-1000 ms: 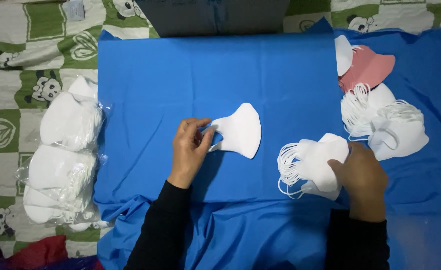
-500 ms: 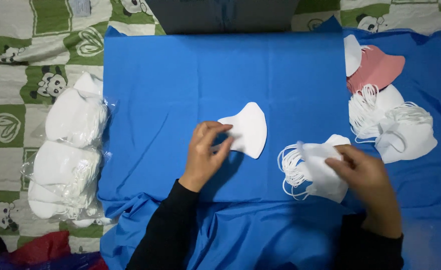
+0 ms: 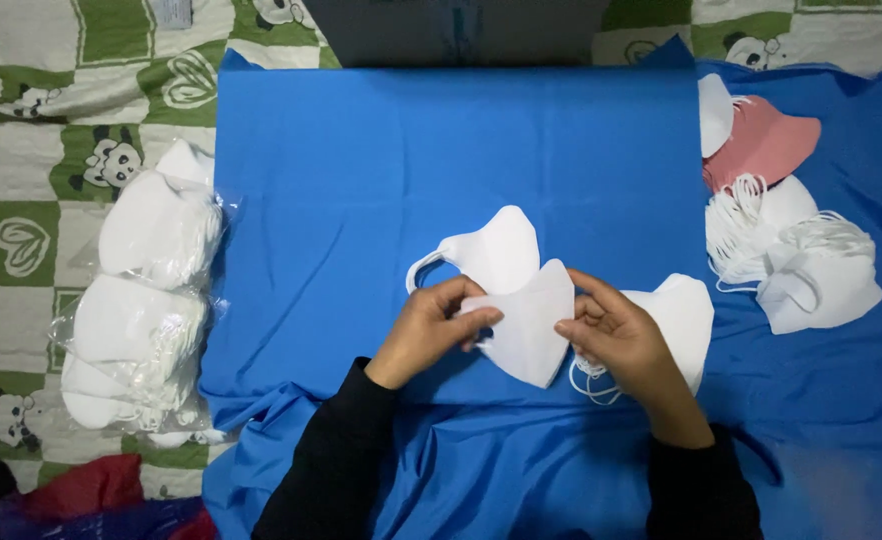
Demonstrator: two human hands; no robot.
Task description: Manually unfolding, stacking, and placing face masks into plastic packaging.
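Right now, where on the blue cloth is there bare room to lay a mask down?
Free: the upper middle of the blue cloth, above the flat white mask. Crowded: the right edge with the pink mask and white mask pile, and around both hands, left hand and right hand.

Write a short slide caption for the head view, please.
Both hands, left hand and right hand, hold a white mask above blue cloth.

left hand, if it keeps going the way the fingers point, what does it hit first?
The left hand points right, along the white mask it pinches. Straight on, it would probably first meet the right hand, gripping that mask's other edge; depth is unclear.
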